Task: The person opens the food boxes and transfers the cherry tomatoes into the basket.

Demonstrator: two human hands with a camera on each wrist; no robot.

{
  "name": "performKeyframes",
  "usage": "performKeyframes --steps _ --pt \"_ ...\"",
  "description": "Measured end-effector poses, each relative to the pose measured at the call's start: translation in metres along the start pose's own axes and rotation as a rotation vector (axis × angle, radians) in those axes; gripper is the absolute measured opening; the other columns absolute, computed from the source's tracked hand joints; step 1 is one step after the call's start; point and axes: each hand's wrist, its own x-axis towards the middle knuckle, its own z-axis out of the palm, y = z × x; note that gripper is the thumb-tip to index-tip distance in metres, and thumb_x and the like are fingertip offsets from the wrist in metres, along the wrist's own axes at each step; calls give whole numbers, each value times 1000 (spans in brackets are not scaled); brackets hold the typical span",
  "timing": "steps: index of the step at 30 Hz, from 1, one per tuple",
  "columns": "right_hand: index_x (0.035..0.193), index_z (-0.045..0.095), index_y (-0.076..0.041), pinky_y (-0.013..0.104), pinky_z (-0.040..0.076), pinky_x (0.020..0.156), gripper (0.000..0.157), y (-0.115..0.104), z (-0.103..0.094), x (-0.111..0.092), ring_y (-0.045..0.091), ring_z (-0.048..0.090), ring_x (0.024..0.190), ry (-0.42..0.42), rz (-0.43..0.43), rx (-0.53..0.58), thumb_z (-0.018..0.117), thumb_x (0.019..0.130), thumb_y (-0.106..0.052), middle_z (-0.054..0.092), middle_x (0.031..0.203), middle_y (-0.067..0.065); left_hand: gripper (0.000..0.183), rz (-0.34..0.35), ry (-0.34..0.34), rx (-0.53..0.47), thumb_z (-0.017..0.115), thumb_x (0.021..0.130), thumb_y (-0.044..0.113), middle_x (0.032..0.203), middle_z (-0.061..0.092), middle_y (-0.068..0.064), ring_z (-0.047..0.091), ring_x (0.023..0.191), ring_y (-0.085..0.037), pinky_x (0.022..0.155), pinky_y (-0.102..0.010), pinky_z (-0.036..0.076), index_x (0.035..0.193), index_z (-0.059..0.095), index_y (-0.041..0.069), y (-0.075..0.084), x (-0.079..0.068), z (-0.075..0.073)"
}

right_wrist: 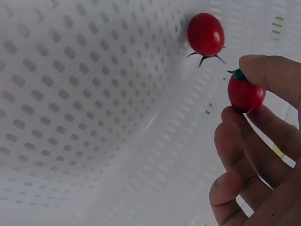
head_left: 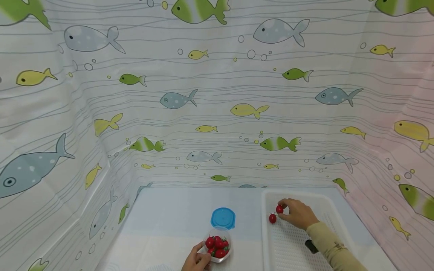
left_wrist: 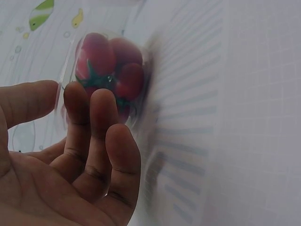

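Note:
My right hand (head_left: 299,213) pinches a cherry tomato (right_wrist: 246,94) between thumb and fingertips, above the white perforated basket (head_left: 268,248). Its green stem end faces the thumb in the right wrist view. Close by, a second cherry tomato (right_wrist: 206,35) lies in the basket with its stem on. My left hand (head_left: 197,259) grips the near left rim of a small clear plastic container (head_left: 226,232). Several red cherry tomatoes (left_wrist: 96,56) with green stems fill that container, seen through its wall in the left wrist view.
A blue lid (head_left: 222,218) lies on the white table (head_left: 169,210) just behind the container. On the right forearm sits a black strap or device (head_left: 311,246). Fish-patterned sheeting (head_left: 217,90) encloses the table at the back and both sides.

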Motion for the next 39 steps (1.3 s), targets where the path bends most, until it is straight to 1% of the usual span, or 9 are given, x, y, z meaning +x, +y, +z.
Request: performKeyframes --steps 3,6,14,18,23,27,33,36,39 --pt "111 72 -12 47 56 78 36 4 4 -1 23 68 92 -19 24 -3 86 81 -24 71 98 -1 82 1 -8 -10 62 102 34 85 67 -2 69 80 -22 73 -39 57 143 22 -25 0 0 -1" --pt "109 72 -12 49 56 78 34 7 7 -3 22 67 91 -49 43 -15 86 80 -25 70 96 -3 82 4 -12 -11 62 102 34 86 67 -3 69 80 -23 73 -39 57 142 22 -25 0 1 -2" --pt "102 72 -12 50 55 78 31 13 15 -8 19 64 87 -166 89 -32 88 77 -22 69 90 -5 84 -7 -10 -7 62 101 35 85 67 -2 69 81 -22 73 -39 57 142 21 -25 -1 2 -2" --pt "102 71 -13 50 54 77 32 18 19 -10 18 63 86 -182 105 -17 88 77 -22 68 90 -6 86 -8 -17 -6 63 101 39 87 66 -3 68 82 -21 74 -39 57 143 22 -25 -1 2 -1" --pt "107 71 -14 51 54 75 38 24 20 -8 20 64 87 -176 98 -24 89 76 -27 68 92 -5 88 -8 -9 1 64 100 41 87 66 -2 68 83 -21 74 -40 57 143 23 -24 1 2 -1" --pt "113 70 -16 52 54 73 46 20 11 -5 23 65 90 -150 68 -56 88 76 -35 69 100 -2 84 -16 3 13 63 101 38 87 66 -3 67 81 -20 73 -39 57 143 23 -24 2 1 -1" --pt "123 68 -15 49 54 70 52 -1 -8 2 27 67 95 -58 -4 -42 84 80 -41 70 111 4 79 -29 15 6 61 102 34 86 66 -2 67 80 -19 72 -38 57 144 24 -22 3 3 -1" --pt "125 67 -16 42 54 68 49 -14 -14 7 20 66 89 -9 -36 -26 82 84 -40 70 112 2 79 -28 13 4 60 103 35 87 66 -2 67 81 -20 72 -38 57 144 24 -23 3 2 0" --pt "124 68 -16 35 51 64 45 -27 -14 9 13 61 81 31 -66 14 81 86 -36 70 111 0 81 -40 13 3 61 102 37 87 66 -2 67 81 -21 73 -39 57 144 24 -23 3 1 1"
